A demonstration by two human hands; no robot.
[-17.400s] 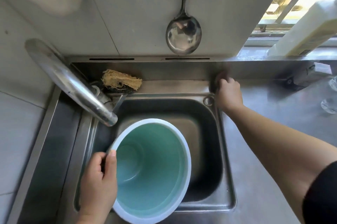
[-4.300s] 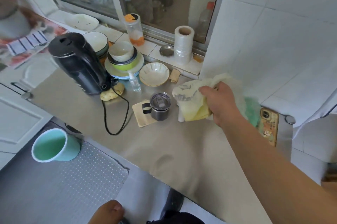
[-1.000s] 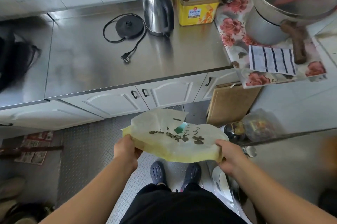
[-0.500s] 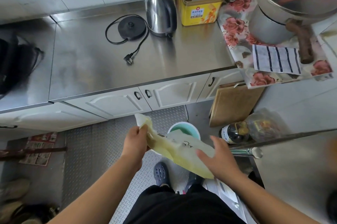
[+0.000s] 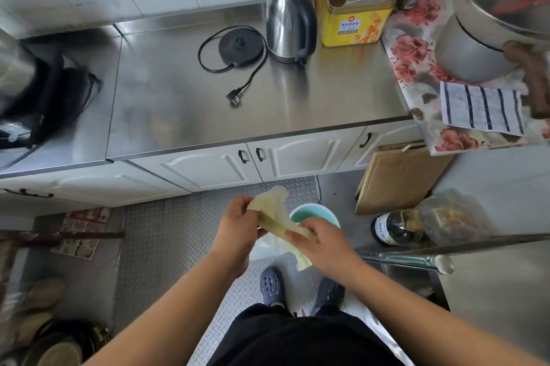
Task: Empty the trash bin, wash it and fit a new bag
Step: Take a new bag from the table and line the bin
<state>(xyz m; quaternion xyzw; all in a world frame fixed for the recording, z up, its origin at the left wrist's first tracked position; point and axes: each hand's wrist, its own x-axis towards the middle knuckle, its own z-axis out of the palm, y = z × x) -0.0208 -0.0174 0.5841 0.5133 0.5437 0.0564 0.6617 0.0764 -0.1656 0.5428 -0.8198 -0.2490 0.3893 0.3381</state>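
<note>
Head camera, looking down in a kitchen: a person stands on a diamond-plate floor mat (image 5: 166,234) with both hands closed on a crumpled pale-yellow plastic bag (image 5: 272,215). The left hand (image 5: 238,227) pinches the bag's upper end, which sticks up past the fingers toward 12 o'clock; the right hand (image 5: 320,242) grips the lower end, with a loose corner hanging beneath it toward 6 o'clock. The bag stretches between the two hands, which are close together.

Just beyond the right hand, at 1 o'clock from it, the teal trash bin (image 5: 315,213) with a white rim stands upright on the floor — its mouth is open and partly covered by the bag and fingers. Dark perforated clogs (image 5: 270,285) show below the hands.

On the steel countertop (image 5: 297,97) at 12 o'clock sit a stainless electric kettle (image 5: 290,17), its black base (image 5: 240,45) just to the left with the cord unplugged, and a yellow open carton (image 5: 354,5) touching the kettle's right side. A wooden cutting board (image 5: 395,179) leans by the white cabinets (image 5: 208,167) at 2 o'clock from the bin, and a dark bottle (image 5: 393,227) lies at 3 o'clock of it.
</note>
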